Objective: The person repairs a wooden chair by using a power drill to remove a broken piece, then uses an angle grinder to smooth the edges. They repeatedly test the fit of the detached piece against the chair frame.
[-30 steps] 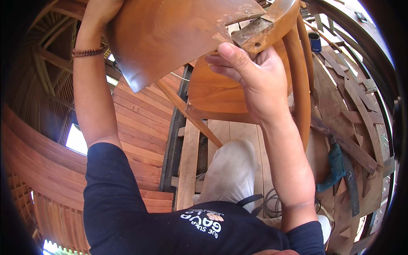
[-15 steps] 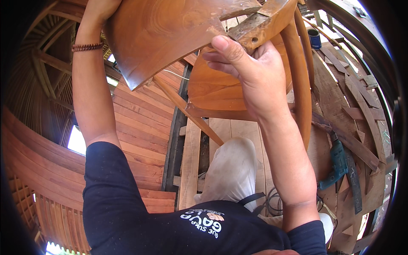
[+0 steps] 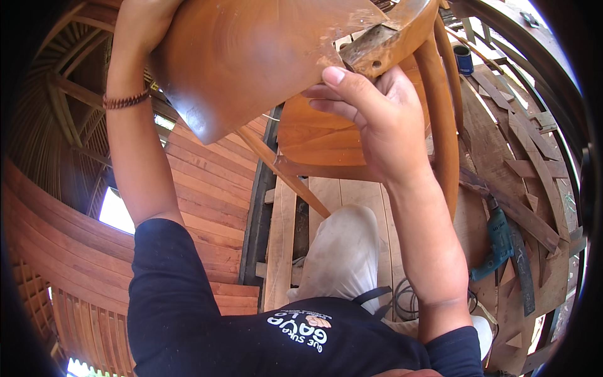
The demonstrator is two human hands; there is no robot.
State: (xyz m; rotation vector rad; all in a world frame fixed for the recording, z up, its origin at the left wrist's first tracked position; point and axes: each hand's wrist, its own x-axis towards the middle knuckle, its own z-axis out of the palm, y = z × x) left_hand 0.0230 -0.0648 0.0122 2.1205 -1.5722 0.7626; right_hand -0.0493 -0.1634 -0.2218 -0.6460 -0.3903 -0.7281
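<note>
A glossy brown wooden panel (image 3: 251,69) with a chipped, notched right end is held high at the top of the view, beside a curved wooden piece (image 3: 399,44) with a hole and a rough patch. My left hand (image 3: 141,28) grips the panel's far left side, its fingertips hidden. My right hand (image 3: 380,107) is closed around the panel's lower right edge by that joint, thumb on top, fingers underneath. Below, a wooden chair seat (image 3: 320,135) with curved frame members (image 3: 440,125) stands in front of my knee (image 3: 339,239).
At right, a teal drill (image 3: 499,239) with a cord lies on wood offcuts (image 3: 534,169); a blue can (image 3: 463,60) sits farther back. A slatted reddish wooden deck (image 3: 201,182) and curved woodwork are on the left. My legs rest on pale boards (image 3: 282,239).
The panel's lower left corner has shifted down and slightly right. My left forearm and wrist have come lower. My right thumb has dipped slightly since half a second ago.
</note>
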